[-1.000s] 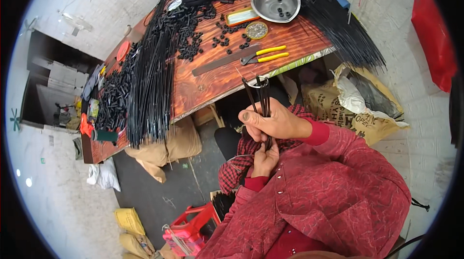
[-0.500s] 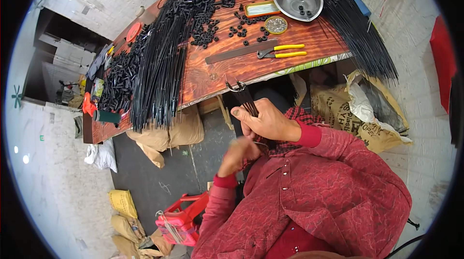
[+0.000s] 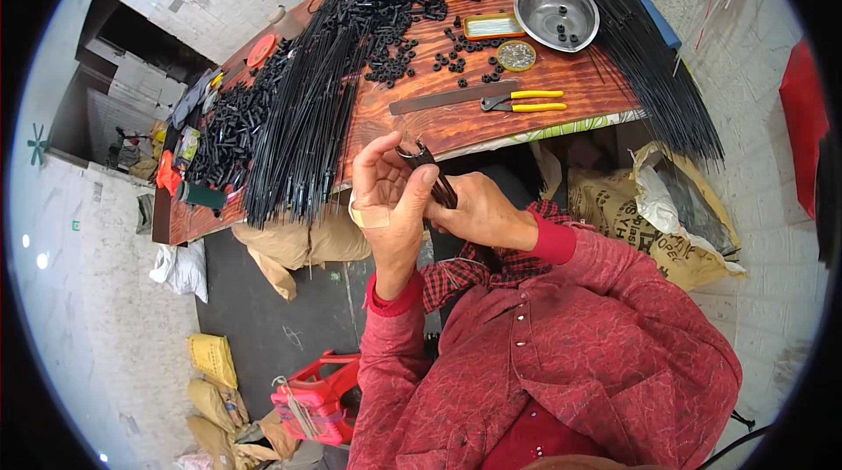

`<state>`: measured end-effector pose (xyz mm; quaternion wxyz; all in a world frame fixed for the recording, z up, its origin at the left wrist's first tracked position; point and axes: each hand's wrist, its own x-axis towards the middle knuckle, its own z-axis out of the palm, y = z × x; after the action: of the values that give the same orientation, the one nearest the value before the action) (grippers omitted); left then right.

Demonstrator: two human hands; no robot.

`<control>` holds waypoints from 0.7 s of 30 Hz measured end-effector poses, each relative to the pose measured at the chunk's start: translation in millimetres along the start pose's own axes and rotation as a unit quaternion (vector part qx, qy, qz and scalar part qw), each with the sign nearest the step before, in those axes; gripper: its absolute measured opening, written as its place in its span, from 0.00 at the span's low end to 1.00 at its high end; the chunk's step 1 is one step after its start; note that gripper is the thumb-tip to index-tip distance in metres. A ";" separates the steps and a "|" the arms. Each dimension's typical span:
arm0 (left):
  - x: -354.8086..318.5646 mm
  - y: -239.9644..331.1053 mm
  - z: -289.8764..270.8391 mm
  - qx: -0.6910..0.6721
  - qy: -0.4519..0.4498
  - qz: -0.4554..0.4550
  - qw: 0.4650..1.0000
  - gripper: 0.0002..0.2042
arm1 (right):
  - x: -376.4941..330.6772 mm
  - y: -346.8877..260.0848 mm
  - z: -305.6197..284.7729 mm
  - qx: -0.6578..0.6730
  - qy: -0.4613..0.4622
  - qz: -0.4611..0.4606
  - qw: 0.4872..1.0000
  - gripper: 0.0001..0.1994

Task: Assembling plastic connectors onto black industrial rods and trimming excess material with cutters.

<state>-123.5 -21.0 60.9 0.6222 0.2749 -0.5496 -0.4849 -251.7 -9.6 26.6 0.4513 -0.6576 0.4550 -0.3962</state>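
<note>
My right hand [image 3: 478,211] grips a small bundle of thin black rods [image 3: 436,181] just below the near edge of the wooden table [image 3: 456,124]. My left hand [image 3: 390,189] is raised beside it, with thumb and fingers pinching the upper tips of the same rods. A beige bandage wraps the left thumb base. Both sleeves are red. The rods' lower ends are hidden behind my hands.
On the table lie a long heap of black rods [image 3: 303,128], scattered small black parts [image 3: 395,45], a steel bowl [image 3: 557,14], yellow-handled pliers [image 3: 522,102], a metal ruler [image 3: 452,97] and a round tin [image 3: 516,55]. Sacks [image 3: 649,207] sit right, a red stool [image 3: 316,400] below.
My left hand has risen from below my right hand to the rods' top ends. The bundle has tilted and moved left, closer to the table edge.
</note>
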 end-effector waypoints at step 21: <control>4.1 9.4 -20.7 0.019 -0.002 -0.013 1.000 0.19 | 23.5 13.5 -38.8 0.279 -0.138 -0.033 0.950 0.14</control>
<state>-101.3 -25.1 65.8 0.6096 0.2927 -0.5560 -0.4833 -284.7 -43.4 27.1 0.6615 -0.5682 0.2374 -0.4280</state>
